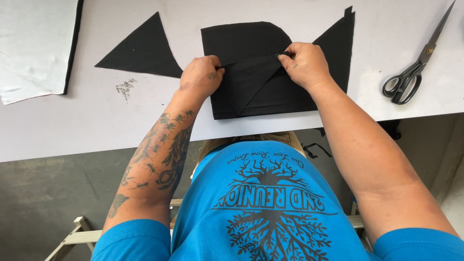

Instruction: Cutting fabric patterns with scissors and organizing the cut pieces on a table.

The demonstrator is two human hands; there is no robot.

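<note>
A black triangular fabric piece [252, 77] is stretched between both my hands over a stack of larger black fabric pieces [241, 41] on the white table [72, 125]. My left hand [202, 75] pinches the piece's left corner. My right hand [305, 64] pinches its right corner. The triangle's tip hangs down toward the table's near edge.
A loose black fabric triangle [142, 48] lies left of the stack, another black piece [338, 41] to its right. Black-handled scissors [416, 65] rest at the far right. A white sheet with a black edge [34, 46] lies at the top left. A wooden stool frame [77, 237] shows below.
</note>
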